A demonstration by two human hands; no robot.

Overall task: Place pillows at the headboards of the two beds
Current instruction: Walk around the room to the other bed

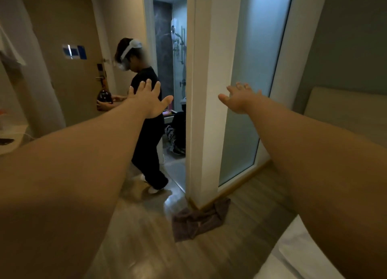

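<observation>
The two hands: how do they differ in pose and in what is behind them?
The left hand shows its back, fingers up, before a person in black; the right hand tilts more sideways, before the frosted glass panel. Both are open, empty, on outstretched arms.

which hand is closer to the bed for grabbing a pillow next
Probably the right hand. It is open and empty, and its arm runs along the side where the white bed and beige headboard show. The left hand, also open and empty, reaches toward the hallway. No pillow is visible.
</observation>
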